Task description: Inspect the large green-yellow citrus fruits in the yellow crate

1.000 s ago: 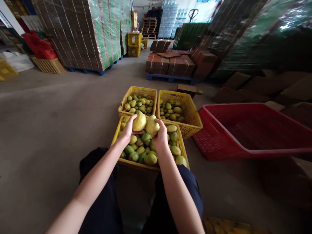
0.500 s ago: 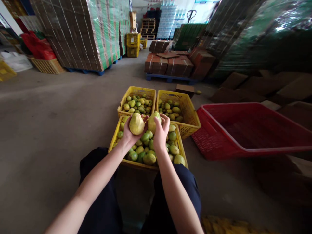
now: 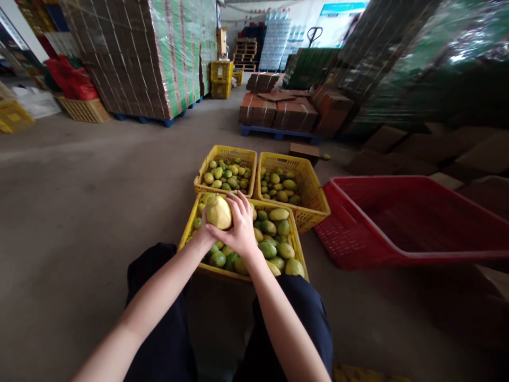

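My left hand (image 3: 203,233) holds a pale yellow fruit (image 3: 218,211) from below, over the near yellow crate (image 3: 299,249). My right hand (image 3: 238,229) lies across the left, with its fingers curled round the same fruit's right side. The crate under them is full of several green and yellow fruits (image 3: 272,233). The second yellow fruit that my right hand had is not in sight. My knees in dark trousers sit on either side of the crate's near edge.
Two more yellow crates of fruit (image 3: 228,150) (image 3: 314,199) stand just beyond the near one. A large tilted red crate (image 3: 382,249) is on the right. Wrapped pallets of boxes (image 3: 143,58), brown cartons (image 3: 278,109) and flat cardboard (image 3: 397,154) ring the concrete floor.
My right hand has let go of its own fruit and crossed left onto the fruit in my left hand. Both hands have dropped a little toward the crate.
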A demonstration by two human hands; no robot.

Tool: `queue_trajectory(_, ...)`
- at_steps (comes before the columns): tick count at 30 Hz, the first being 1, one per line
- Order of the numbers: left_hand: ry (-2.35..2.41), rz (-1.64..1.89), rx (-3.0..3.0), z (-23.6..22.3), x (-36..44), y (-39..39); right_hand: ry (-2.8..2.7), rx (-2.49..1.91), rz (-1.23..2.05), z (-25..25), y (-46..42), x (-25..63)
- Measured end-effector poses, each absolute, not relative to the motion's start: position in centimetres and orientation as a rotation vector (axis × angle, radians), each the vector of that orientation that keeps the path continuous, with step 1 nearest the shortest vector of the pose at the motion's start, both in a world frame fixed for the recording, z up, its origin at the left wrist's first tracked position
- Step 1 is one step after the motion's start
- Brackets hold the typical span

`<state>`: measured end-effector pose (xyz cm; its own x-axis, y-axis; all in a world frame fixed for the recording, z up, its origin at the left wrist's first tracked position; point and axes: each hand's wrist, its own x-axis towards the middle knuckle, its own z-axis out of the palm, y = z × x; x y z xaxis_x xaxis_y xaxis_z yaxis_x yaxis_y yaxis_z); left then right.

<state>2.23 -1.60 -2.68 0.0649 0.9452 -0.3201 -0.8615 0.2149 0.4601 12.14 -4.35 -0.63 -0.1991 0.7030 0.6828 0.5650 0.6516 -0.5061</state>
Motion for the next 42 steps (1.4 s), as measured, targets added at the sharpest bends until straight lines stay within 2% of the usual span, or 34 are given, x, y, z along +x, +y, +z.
queue_trajectory(4, 0.609, 1.359, 0.200, -2.5, 2.1, -1.3, -1.819, -0.879, 0.273, 0.1, -4.8, 11.9)
queue_trajectory(11, 0.740, 1.587, 0.222, 2.1, 1.4, -1.0, -1.549, -0.894, 0.678, 2.1, -4.0, 15.8)
queue_trajectory(18, 0.944, 1.788, 0.431, 1.6, 1.5, -1.4, -1.590, -1.002, 0.699, 1.4, -3.0, 17.1)
queue_trajectory(24, 0.872, 1.857, 0.754, 1.2, 1.4, -1.9, -1.702, -0.951, 0.750, 2.0, -3.4, 16.5)
queue_trajectory(32, 0.823, 1.759, 0.565, 1.8, 1.4, -2.3, -1.650, -0.975, 0.813, 1.9, -3.6, 16.6)
queue_trajectory(42, 0.716, 1.392, -0.026, 3.0, 1.7, -1.8, -0.909, -1.008, 1.214, 0.6, -2.1, 15.3)
